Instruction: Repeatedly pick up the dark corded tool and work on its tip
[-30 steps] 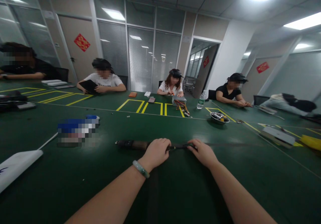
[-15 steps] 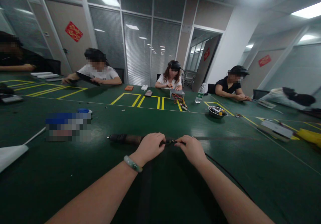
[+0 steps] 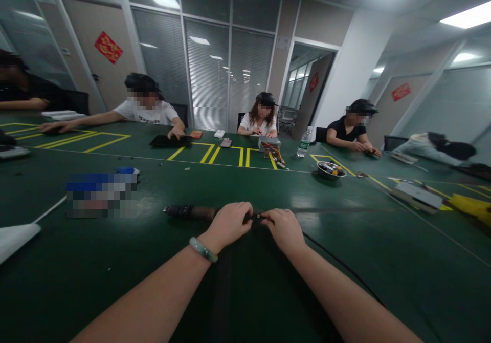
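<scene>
A dark, slim electric screwdriver [image 3: 195, 213] lies across the table in front of me, tip pointing left. My left hand [image 3: 231, 223] is closed around its rear end, hiding that part. Close by on the right, my right hand [image 3: 283, 229] pinches the end of a black cable [image 3: 341, 259], where a small metallic connector piece shows between the fingertips. Whether the cable end is seated in the screwdriver I cannot tell. The cable trails down to the right past my forearm.
The green table [image 3: 153, 261] carries a blurred blue-and-white item [image 3: 102, 192] on the left. Farther off stand a metal bowl [image 3: 330, 171] of small parts, a water bottle [image 3: 305, 142] and a grey box [image 3: 269, 143] with coloured wires. Several people sit across the table.
My right hand has shifted slightly left, closer to my left hand. Across the table, a person in white has lowered a dark flat object onto the tabletop and stretched one arm out sideways.
</scene>
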Demonstrator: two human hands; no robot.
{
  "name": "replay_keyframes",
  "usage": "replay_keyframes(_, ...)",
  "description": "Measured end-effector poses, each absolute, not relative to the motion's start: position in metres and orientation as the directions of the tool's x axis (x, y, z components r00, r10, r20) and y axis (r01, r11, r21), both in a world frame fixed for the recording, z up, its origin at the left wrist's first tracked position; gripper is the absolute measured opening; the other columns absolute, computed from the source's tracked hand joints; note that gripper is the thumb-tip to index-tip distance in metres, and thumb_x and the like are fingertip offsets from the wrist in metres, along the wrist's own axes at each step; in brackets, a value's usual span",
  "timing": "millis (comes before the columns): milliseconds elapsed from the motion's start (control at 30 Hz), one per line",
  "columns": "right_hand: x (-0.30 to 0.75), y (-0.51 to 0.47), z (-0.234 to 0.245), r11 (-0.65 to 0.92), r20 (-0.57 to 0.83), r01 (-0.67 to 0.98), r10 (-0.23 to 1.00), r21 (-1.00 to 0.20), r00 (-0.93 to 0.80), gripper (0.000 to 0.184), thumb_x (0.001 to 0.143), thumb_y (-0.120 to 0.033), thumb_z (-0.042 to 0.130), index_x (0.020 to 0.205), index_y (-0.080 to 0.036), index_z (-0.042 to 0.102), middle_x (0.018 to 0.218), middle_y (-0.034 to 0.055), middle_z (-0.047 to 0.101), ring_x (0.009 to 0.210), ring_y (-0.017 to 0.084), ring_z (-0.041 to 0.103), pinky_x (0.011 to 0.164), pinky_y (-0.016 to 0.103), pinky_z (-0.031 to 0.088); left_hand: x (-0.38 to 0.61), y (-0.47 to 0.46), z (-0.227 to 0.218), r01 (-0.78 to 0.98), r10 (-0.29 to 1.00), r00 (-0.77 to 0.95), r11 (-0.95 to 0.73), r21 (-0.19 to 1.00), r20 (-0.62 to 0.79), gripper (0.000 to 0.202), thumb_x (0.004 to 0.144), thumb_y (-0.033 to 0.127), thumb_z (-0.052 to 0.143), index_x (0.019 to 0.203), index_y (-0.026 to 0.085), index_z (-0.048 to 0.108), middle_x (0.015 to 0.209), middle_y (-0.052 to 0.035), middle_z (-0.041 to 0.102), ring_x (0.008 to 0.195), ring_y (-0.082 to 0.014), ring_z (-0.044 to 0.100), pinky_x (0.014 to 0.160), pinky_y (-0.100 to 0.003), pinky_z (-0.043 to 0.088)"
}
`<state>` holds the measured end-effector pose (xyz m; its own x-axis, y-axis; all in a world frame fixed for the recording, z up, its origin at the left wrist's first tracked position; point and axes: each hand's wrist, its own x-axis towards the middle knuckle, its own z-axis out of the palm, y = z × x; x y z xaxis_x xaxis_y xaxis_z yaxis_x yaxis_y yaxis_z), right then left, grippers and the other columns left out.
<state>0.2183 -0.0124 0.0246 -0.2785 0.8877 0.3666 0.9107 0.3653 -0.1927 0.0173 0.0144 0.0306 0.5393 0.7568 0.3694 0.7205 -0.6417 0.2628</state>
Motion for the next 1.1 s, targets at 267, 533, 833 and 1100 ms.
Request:
replay_keyframes(267,0.2187,-0.0106,0.0205,0.362,0.359,0.926,0.883,-0.106,-0.304,0.012,0.094,-0.027,0.058,0.096,-0.024,0.07,0.092,0.0029,0.064,0.089,0.02,0.057,0.084,0.034,0.036,0.0182,0.0133,0.0307,0.728,0.754,0.54,-0.641,0.242,0.373,0.014,0.084,0.028,0.062,0.095,0.021,0.056,0.098,-0.0022,0.061,0.091,-0.0196,0.058,0.081,-0.032,0.043)
replay_keyframes(533,0.2203,-0.0096,0.018,0.362,0.348,0.92,0.89,-0.152,-0.293,0.011,0.093,-0.027,0.06,0.095,-0.026,0.07,0.093,0.0023,0.064,0.089,0.02,0.057,0.083,0.034,0.036,0.0171,0.0137,0.0292,0.699,0.735,0.555,-0.666,0.261,0.389,0.009,0.085,0.02,0.055,0.092,0.021,0.059,0.098,-0.0025,0.062,0.09,-0.0188,0.058,0.083,-0.033,0.044)
replay_keyframes(833,0.2232,-0.0085,0.0187,0.376,0.307,0.88,0.908,-0.289,-0.286,0.014,0.093,-0.027,0.058,0.094,-0.025,0.071,0.092,0.0012,0.064,0.089,0.017,0.058,0.085,0.032,0.037,0.0171,0.0115,0.0329,0.706,0.744,0.552,-0.657,0.265,0.377,0.008,0.085,0.027,0.058,0.091,0.022,0.058,0.094,-0.001,0.063,0.087,-0.0188,0.058,0.078,-0.033,0.043)
replay_keyframes(1100,0.227,-0.0074,0.018,0.345,0.251,0.883,0.929,-0.32,-0.272,0.02,0.09,-0.019,0.058,0.107,-0.021,0.067,0.102,0.0023,0.064,0.093,0.017,0.058,0.086,0.027,0.039,0.017,0.0138,0.0281,0.718,0.74,0.548,-0.655,0.236,0.39,0.015,0.081,0.025,0.063,0.094,0.022,0.056,0.094,-0.0003,0.061,0.088,-0.0195,0.058,0.079,-0.033,0.042)
